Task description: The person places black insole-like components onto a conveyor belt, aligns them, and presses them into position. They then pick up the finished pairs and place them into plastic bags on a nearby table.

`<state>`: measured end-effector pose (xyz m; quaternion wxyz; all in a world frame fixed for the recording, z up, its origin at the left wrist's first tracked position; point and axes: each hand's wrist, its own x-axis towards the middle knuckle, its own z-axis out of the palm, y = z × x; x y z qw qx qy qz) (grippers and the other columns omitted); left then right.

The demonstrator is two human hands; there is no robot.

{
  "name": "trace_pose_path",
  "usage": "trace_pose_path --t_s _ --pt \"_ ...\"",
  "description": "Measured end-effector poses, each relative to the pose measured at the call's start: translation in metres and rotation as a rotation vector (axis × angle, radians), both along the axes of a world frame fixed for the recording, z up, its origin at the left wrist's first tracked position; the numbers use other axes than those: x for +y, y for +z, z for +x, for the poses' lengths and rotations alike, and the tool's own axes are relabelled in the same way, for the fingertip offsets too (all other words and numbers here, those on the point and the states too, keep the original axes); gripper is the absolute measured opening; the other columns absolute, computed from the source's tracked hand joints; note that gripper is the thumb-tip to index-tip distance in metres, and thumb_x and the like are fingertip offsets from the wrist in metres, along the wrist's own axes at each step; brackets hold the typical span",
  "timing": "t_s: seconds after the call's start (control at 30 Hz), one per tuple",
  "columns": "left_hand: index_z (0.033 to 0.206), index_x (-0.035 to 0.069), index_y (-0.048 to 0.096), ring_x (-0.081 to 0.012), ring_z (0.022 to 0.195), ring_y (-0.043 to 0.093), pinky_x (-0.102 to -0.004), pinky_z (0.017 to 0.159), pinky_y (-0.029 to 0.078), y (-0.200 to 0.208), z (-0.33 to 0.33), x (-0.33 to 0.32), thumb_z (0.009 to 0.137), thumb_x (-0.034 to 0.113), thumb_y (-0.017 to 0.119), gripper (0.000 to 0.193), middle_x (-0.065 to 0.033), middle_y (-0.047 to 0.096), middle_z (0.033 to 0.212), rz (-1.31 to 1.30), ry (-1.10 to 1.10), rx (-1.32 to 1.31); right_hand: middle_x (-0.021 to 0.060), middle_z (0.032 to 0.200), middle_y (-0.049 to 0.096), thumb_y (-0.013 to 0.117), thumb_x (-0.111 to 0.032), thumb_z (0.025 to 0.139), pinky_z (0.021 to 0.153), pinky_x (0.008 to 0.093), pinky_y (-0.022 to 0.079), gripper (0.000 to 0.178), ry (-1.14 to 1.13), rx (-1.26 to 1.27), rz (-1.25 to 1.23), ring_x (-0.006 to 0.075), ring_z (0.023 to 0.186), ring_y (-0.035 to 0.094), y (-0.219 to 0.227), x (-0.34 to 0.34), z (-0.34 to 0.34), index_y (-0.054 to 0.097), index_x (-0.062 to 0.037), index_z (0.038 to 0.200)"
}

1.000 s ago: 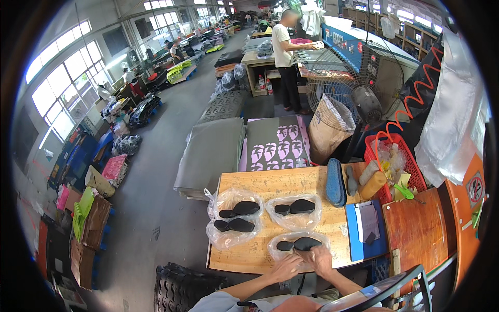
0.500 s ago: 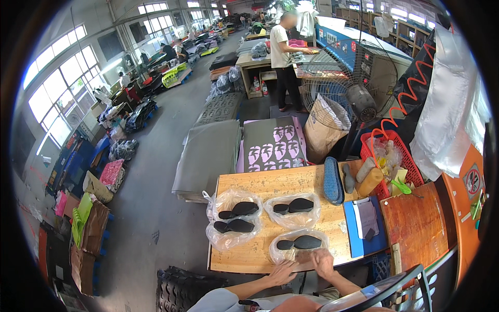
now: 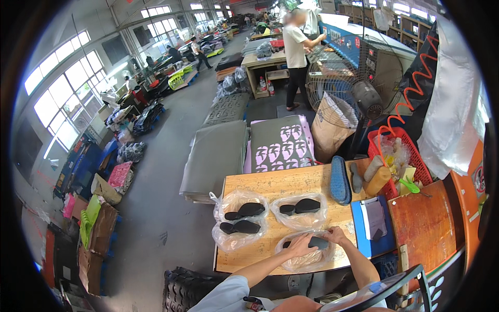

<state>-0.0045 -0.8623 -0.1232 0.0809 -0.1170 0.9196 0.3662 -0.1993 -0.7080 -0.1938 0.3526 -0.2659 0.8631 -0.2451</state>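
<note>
On the wooden table lie several clear plastic bags, each with black sole pieces inside. The nearest bag sits at the table's front edge. My left hand rests on its left side and my right hand holds its right side, next to the dark sole piece in it. Two bags lie at the left and another bag lies in the middle. A blue insole lies further back on the right.
A red basket with bottles and bags stands at the back right beside a blue tray. A standing fan and a brown sack are beyond the table. Grey foam sheets lie on the floor. A person works at a far bench.
My view has shifted slightly; both hands stay on the nearest bag, with the fingers moved closer in over the sole piece.
</note>
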Motion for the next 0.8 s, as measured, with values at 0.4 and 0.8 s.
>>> trace_pose_path --t_s 0.4,0.8 --pt "0.123 0.003 0.074 -0.0339 0.109 0.072 -0.0419 0.097 0.054 -0.022 -0.047 -0.033 0.075 0.068 0.08 0.082 -0.0217 0.075 0.117 0.214 -0.132 -0.342 0.0204 0.104 0.077 0.077 -0.04 0.081 0.087 0.046 0.059 0.042 0.152 0.158 0.065 0.038 0.101 0.074 -0.021 -0.027 -0.001 0.08 -0.0155 0.115" --pt "0.124 0.006 0.076 -0.0304 0.108 0.072 -0.0418 0.095 0.053 -0.033 -0.044 -0.035 0.074 0.067 0.08 0.079 -0.0191 0.076 0.116 0.272 -0.095 -0.347 0.015 0.106 0.078 0.086 -0.05 0.073 0.09 0.0439 0.059 0.05 0.141 0.142 0.16 0.0339 0.103 0.075 -0.008 -0.041 0.007 0.08 -0.0161 0.109"
